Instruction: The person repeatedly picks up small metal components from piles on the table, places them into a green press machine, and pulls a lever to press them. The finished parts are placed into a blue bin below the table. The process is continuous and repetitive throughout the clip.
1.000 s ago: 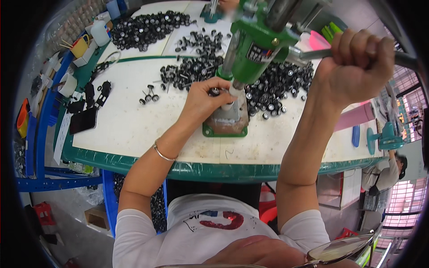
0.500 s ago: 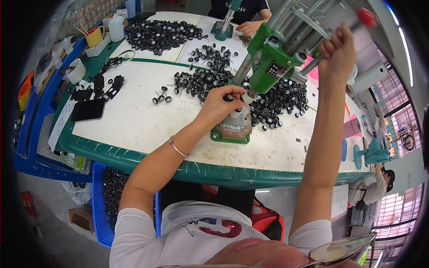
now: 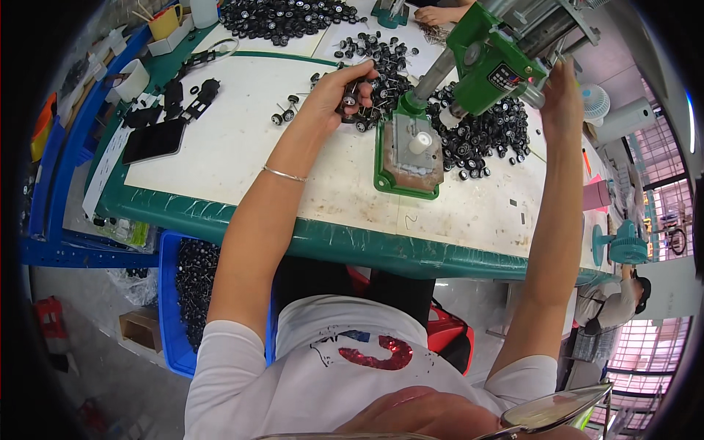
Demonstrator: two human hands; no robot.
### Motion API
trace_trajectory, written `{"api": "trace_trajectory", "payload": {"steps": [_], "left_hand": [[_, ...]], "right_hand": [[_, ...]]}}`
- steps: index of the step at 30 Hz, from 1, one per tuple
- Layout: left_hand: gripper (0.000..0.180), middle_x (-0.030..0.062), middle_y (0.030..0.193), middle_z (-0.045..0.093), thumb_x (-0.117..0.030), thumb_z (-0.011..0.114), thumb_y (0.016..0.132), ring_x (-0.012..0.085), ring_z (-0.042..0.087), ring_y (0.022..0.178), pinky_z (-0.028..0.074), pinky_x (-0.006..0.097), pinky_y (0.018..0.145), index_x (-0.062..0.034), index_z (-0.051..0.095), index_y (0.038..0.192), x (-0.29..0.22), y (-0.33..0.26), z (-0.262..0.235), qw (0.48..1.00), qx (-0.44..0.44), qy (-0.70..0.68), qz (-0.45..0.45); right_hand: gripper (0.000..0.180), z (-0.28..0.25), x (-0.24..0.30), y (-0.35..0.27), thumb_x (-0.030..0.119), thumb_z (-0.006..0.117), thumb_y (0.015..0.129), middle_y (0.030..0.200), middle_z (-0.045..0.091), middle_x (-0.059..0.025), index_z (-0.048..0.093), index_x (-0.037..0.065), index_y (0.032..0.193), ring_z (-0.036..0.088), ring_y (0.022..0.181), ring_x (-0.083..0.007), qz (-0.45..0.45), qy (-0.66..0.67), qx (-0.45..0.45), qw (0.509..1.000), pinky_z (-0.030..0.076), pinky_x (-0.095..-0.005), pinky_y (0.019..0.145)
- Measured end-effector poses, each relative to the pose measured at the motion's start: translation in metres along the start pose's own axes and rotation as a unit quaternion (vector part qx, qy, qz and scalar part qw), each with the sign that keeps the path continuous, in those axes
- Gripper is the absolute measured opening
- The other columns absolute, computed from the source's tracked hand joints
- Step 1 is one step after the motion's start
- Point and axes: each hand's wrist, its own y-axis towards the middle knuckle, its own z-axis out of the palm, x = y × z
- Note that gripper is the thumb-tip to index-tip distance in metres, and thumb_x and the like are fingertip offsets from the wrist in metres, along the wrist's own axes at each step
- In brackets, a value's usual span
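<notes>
Holding a black wheel, left fingers near the green press

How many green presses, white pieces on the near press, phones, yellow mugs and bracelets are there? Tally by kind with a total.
Green presses: 2, the near press and the far press, partly cut off
White pieces: 2, the upper white piece and the lower white piece
Phone: 1
Yellow mug: 1
Bracelet: 1
Total: 7

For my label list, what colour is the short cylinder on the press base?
The cylinder is white, clearest in the head view.
</notes>
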Motion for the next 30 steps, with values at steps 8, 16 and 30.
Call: {"api": "trace_trajectory", "payload": {"steps": [8, 16, 30], "left_hand": [[0.025, -0.0006, 0.062, 0.061, -0.027, 0.077, 0.071, 0.0069, 0.048, 0.046, 0.034, 0.024, 0.042, -0.0092, 0.073, 0.089, 0.001, -0.006, 0.020, 0.869, 0.032, 0.492, 0.030], [0.027, 0.0086, 0.090, 0.069, -0.018, 0.073, 0.071, 0.0209, 0.064, 0.081, 0.048, 0.032, 0.078, -0.0086, 0.071, 0.096, 0.017, -0.019, -0.001, 0.752, 0.021, 0.646, 0.125], [0.016, 0.0029, 0.078, 0.066, -0.016, 0.073, 0.073, 0.0111, 0.053, 0.062, 0.043, 0.026, 0.062, -0.0054, 0.070, 0.084, 0.016, -0.036, -0.008, 0.768, -0.018, 0.622, 0.154]], "right_hand": [[0.019, -0.106, -0.069, -0.106, 0.021, 0.062, 0.090, 0.078, 0.063, -0.0008, 0.066, 0.005, 0.098, 0.055, 0.061, -0.0073, 0.150, -0.365, 0.164, 0.904, 0.044, -0.0224, 0.054], [0.022, -0.101, -0.095, -0.145, 0.021, 0.067, 0.083, 0.084, 0.061, -0.0018, 0.065, 0.009, 0.102, 0.057, 0.063, -0.0150, 0.035, -0.477, 0.205, 0.854, 0.048, -0.0287, 0.063], [0.017, -0.058, -0.090, -0.136, 0.015, 0.066, 0.086, 0.082, 0.062, -0.0027, 0.066, 0.004, 0.099, 0.056, 0.066, -0.0105, 0.079, -0.307, 0.165, 0.934, 0.045, -0.0254, 0.061]]}}
